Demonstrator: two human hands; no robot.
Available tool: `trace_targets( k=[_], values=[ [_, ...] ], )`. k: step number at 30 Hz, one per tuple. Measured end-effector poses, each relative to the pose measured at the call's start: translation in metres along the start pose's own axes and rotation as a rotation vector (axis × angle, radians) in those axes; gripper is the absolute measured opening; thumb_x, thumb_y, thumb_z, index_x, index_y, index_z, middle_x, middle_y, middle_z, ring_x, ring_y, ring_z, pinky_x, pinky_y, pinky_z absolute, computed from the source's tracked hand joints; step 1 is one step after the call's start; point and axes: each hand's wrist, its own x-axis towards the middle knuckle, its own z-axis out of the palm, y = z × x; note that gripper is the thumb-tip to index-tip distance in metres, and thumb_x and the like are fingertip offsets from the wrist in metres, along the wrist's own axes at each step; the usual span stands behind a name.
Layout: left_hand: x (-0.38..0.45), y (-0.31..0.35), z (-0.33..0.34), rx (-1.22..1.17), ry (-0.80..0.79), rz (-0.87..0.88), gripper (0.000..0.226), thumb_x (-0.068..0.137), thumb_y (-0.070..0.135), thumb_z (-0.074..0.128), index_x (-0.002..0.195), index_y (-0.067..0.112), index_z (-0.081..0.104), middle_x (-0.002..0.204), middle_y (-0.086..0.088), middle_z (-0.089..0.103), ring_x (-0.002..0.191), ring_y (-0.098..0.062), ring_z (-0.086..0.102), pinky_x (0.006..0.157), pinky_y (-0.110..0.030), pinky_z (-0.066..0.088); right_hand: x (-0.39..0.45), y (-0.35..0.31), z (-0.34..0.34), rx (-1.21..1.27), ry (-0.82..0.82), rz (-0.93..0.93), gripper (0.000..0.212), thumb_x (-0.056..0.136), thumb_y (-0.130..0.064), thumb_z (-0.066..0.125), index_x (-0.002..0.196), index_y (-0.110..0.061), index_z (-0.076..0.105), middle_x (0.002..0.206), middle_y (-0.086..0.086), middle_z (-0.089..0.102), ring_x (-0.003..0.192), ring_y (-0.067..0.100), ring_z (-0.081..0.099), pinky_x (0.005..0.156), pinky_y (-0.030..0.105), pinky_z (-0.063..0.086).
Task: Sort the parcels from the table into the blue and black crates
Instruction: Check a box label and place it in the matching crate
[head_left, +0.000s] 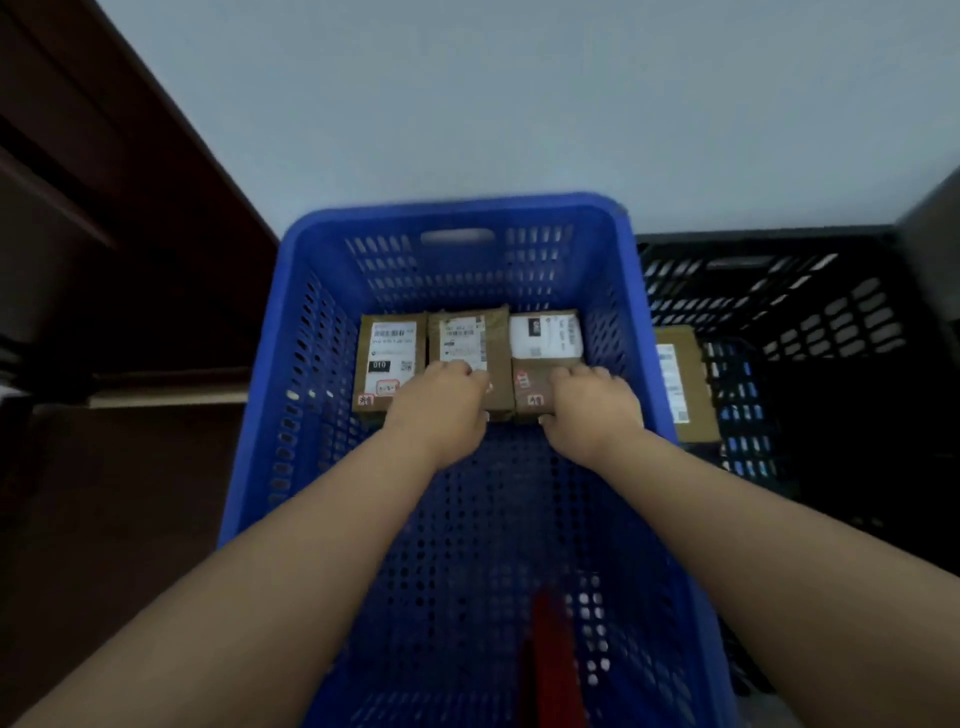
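Hands: left hand (441, 400) gripped the middle parcel (470, 338), right hand (587, 405) the right parcel (545, 343), apparently squaring a tight row inside the blue crate (322, 270).

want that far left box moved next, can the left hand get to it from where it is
Probably yes. The left hand rests on the middle box, right beside the left box in the blue crate. That box's top is uncovered and nothing lies between them.

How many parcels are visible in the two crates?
4. Three lie side by side in the blue crate: left parcel, middle parcel, right parcel. One parcel lies in the black crate. Others may be hidden.
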Motion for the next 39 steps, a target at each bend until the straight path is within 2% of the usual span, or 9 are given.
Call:
trace_targets(
  k=[4, 9, 12, 19, 23, 28, 32, 36, 39],
  values=[
    [-0.041, 0.029, -0.071, 0.099, 0.079, 0.089, 0.042, 0.096, 0.025, 0.052, 0.136, 0.017, 0.042, 0.131, -0.008, 0.046, 0.121, -0.027, 0.043, 0.086, -0.039, 0.045, -0.057, -0.002, -0.064, 0.006, 0.123, 0.041, 0.038, 0.091, -0.025, 0.053, 0.126, -0.013, 0.047, 0.129, 0.011, 0.051, 0.121, 0.031, 0.045, 0.095, 0.039, 0.038],
    [-0.092, 0.094, -0.168, 0.189, 0.281, 0.251, 0.038, 0.096, 0.022, 0.048, 0.134, 0.017, 0.044, 0.130, -0.006, 0.048, 0.120, -0.026, 0.043, 0.078, -0.036, 0.042, -0.143, 0.018, -0.150, -0.029, 0.317, 0.104, 0.033, 0.094, -0.033, 0.051, 0.120, -0.013, 0.051, 0.126, 0.011, 0.054, 0.118, 0.031, 0.048, 0.093, 0.040, 0.040],
    [-0.116, 0.144, -0.221, 0.251, 0.334, 0.348, 0.043, 0.096, 0.032, 0.051, 0.136, 0.016, 0.043, 0.132, -0.007, 0.046, 0.123, -0.027, 0.042, 0.086, -0.040, 0.044, -0.194, 0.043, -0.195, -0.047, 0.412, 0.166, 0.036, 0.094, -0.037, 0.050, 0.121, -0.012, 0.052, 0.126, 0.012, 0.055, 0.119, 0.032, 0.049, 0.092, 0.039, 0.040],
    [-0.159, 0.270, -0.292, 0.370, 0.431, 0.567, 0.047, 0.096, 0.035, 0.050, 0.138, 0.016, 0.042, 0.138, -0.007, 0.043, 0.129, -0.028, 0.037, 0.093, -0.042, 0.045, -0.308, 0.130, -0.255, -0.048, 0.563, 0.358, 0.031, 0.094, -0.035, 0.049, 0.116, -0.013, 0.053, 0.119, 0.011, 0.057, 0.112, 0.031, 0.051, 0.084, 0.036, 0.042],
    [-0.173, 0.346, -0.308, 0.409, 0.494, 0.689, 0.047, 0.096, 0.037, 0.047, 0.138, 0.016, 0.043, 0.136, -0.007, 0.044, 0.128, -0.026, 0.038, 0.092, -0.041, 0.044, -0.368, 0.189, -0.267, -0.026, 0.622, 0.468, 0.038, 0.094, -0.036, 0.050, 0.125, -0.014, 0.054, 0.125, 0.011, 0.055, 0.117, 0.032, 0.050, 0.087, 0.037, 0.042],
    [-0.181, 0.455, -0.308, 0.436, 0.512, 0.762, 0.050, 0.096, 0.040, 0.048, 0.139, 0.017, 0.042, 0.137, -0.008, 0.044, 0.129, -0.027, 0.037, 0.091, -0.041, 0.045, -0.440, 0.273, -0.255, 0.015, 0.659, 0.561, 0.035, 0.093, -0.034, 0.051, 0.123, -0.015, 0.053, 0.124, 0.010, 0.055, 0.116, 0.032, 0.049, 0.082, 0.037, 0.042],
    [-0.184, 0.543, -0.286, 0.421, 0.463, 0.779, 0.053, 0.095, 0.041, 0.051, 0.141, 0.018, 0.039, 0.137, -0.008, 0.043, 0.129, -0.028, 0.037, 0.087, -0.041, 0.047, -0.499, 0.345, -0.231, 0.056, 0.603, 0.617, 0.034, 0.092, -0.028, 0.048, 0.123, -0.013, 0.053, 0.122, 0.012, 0.054, 0.116, 0.032, 0.047, 0.073, 0.033, 0.033],
    [-0.180, 0.612, -0.257, 0.402, 0.402, 0.782, 0.054, 0.093, 0.041, 0.054, 0.141, 0.020, 0.040, 0.135, -0.008, 0.044, 0.127, -0.028, 0.039, 0.089, -0.040, 0.046, -0.545, 0.411, -0.202, 0.089, 0.559, 0.680, 0.032, 0.093, -0.026, 0.048, 0.122, -0.013, 0.053, 0.120, 0.010, 0.054, 0.112, 0.030, 0.048, 0.074, 0.033, 0.037],
    [-0.171, 0.646, -0.238, 0.388, 0.354, 0.767, 0.054, 0.094, 0.040, 0.053, 0.142, 0.019, 0.038, 0.135, -0.008, 0.043, 0.125, -0.028, 0.039, 0.080, -0.037, 0.043, -0.565, 0.449, -0.183, 0.119, 0.519, 0.709, 0.035, 0.096, -0.031, 0.046, 0.126, -0.014, 0.051, 0.123, 0.009, 0.054, 0.116, 0.029, 0.047, 0.077, 0.035, 0.041]
  ],
)
